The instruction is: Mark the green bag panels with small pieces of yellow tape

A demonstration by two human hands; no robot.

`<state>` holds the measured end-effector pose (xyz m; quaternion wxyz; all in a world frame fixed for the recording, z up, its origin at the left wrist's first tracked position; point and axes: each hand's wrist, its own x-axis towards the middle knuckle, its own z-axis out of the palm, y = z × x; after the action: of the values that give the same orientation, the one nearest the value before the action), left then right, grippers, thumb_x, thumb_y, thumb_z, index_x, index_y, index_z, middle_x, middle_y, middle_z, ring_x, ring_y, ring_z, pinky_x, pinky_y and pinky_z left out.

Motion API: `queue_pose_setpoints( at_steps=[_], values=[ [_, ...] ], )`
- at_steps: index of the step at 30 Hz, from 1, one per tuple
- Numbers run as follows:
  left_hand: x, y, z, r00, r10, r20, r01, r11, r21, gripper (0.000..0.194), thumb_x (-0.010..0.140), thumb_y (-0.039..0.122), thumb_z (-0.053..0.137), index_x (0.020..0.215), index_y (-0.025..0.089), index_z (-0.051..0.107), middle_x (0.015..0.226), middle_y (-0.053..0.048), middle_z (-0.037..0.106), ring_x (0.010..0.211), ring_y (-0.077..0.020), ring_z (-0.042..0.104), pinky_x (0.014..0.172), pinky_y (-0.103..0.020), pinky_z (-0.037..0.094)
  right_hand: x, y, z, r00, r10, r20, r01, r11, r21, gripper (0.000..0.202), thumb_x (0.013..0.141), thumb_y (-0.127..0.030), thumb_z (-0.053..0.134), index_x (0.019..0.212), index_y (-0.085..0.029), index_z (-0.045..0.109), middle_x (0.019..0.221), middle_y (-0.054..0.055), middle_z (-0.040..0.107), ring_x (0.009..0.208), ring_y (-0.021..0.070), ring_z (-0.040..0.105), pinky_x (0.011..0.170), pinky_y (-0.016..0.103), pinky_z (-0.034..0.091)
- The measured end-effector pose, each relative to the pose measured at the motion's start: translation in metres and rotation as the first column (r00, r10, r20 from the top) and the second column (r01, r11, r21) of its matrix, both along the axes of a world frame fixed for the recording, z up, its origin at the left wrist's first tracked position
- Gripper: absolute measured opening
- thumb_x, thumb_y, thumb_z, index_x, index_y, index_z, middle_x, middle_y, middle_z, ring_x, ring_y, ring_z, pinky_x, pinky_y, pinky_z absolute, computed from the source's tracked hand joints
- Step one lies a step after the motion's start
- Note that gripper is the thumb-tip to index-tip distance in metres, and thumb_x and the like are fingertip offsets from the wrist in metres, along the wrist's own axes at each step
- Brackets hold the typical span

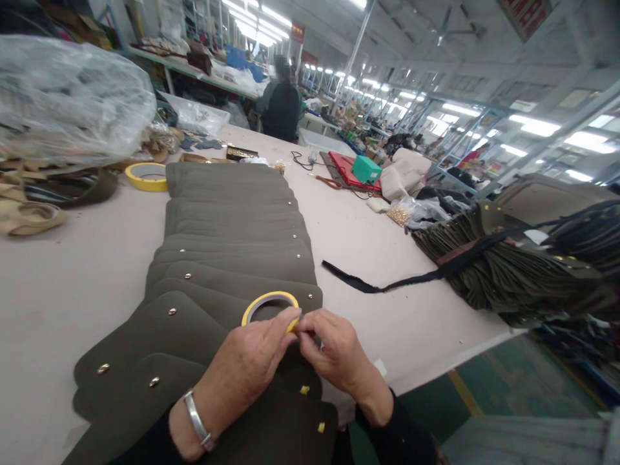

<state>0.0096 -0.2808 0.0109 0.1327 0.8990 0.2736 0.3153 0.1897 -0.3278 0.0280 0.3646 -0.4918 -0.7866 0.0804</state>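
Observation:
My left hand (252,358) grips a roll of yellow tape (248,310) by its near edge. Close against it, my right hand (334,349) pinches at the roll's right side; what lies between those fingertips, perhaps the tape's end, is too small to make out. Beneath both hands spreads an overlapping row of dark olive fabric pieces (227,226) with rounded corners and small gold metal studs. Two studs near me, on the right edge, have bits of yellow tape (304,390) over them.
Another yellow tape roll (145,177) sits at the row's far left, before a big clear plastic bag (72,97). On the right lie a black strap (353,279) and a bundle of olive pieces (484,271). A green box (366,169) stands farther back; a person (281,103) is beyond the table.

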Motion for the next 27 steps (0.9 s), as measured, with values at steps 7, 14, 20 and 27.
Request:
queue_pose_setpoints(
  at_steps=[7, 14, 20, 27],
  values=[
    [0.005, 0.004, 0.007, 0.998, -0.035, -0.057, 0.031, 0.997, -0.073, 0.020, 0.097, 0.018, 0.036, 0.092, 0.020, 0.056, 0.076, 0.000, 0.064, 0.065, -0.0145, 0.063, 0.058, -0.025, 0.049, -0.010, -0.005, -0.002, 0.982, -0.185, -0.047, 0.186, 0.983, 0.009, 0.012, 0.078, -0.008, 0.052, 0.075, -0.016, 0.061, 0.065, 0.002, 0.062, 0.058, 0.0136, 0.057, 0.057, 0.025, 0.044],
    [0.015, -0.001, 0.009, 0.995, -0.018, 0.102, 0.010, 0.997, 0.080, 0.014, 0.093, 0.013, 0.044, 0.086, 0.018, 0.054, 0.072, 0.000, 0.060, 0.067, -0.0134, 0.058, 0.063, -0.024, 0.047, -0.002, 0.012, -0.009, 0.637, -0.576, -0.512, 0.188, 0.760, -0.622, 0.009, 0.073, -0.023, 0.061, 0.067, -0.015, 0.060, 0.051, -0.003, 0.059, 0.043, 0.0103, 0.056, 0.043, 0.020, 0.045],
    [0.028, 0.003, 0.000, 0.954, 0.084, -0.289, -0.067, 0.995, 0.069, 0.013, 0.090, 0.010, 0.046, 0.086, 0.019, 0.055, 0.083, -0.003, 0.062, 0.077, -0.0185, 0.058, 0.066, -0.030, 0.048, 0.035, 0.033, -0.026, 0.660, -0.588, -0.468, 0.145, 0.710, -0.689, 0.027, 0.074, -0.039, 0.067, 0.076, -0.012, 0.067, 0.058, 0.001, 0.063, 0.048, 0.0110, 0.059, 0.049, 0.024, 0.053],
    [0.032, 0.008, -0.006, 0.904, 0.016, -0.427, -0.030, 0.999, -0.026, 0.010, 0.088, 0.011, 0.050, 0.087, 0.019, 0.056, 0.092, -0.006, 0.063, 0.085, -0.0224, 0.056, 0.071, -0.035, 0.050, 0.034, 0.042, -0.027, 0.860, -0.471, -0.197, 0.276, 0.753, -0.598, 0.019, 0.082, -0.030, 0.057, 0.075, -0.015, 0.068, 0.059, 0.000, 0.062, 0.049, 0.0115, 0.057, 0.049, 0.022, 0.047]
  ],
)
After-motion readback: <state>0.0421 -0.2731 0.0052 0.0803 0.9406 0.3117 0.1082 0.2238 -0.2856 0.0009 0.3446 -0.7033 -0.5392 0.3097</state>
